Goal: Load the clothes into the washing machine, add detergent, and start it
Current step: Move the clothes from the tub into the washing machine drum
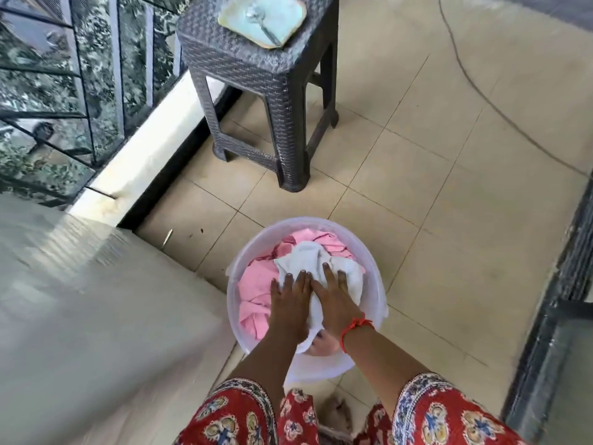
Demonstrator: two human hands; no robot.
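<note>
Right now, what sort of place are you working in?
Probably a home balcony or utility area: tiled floor, metal railing with foliage beyond, a stool, and both hands on clothes in a tub.

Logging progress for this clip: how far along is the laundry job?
Early. Nothing loaded: pink clothes and a white cloth sit in the tub on the floor. In hand: left hand and right hand press on the white cloth. Left: loading, detergent, start.

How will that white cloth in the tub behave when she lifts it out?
The white cloth lies crumpled in soft folds, so it will probably droop rather than hold its shape. It rests on the pink clothes, which may drag up with it. Both hands, left and right, press flat on it.
</note>
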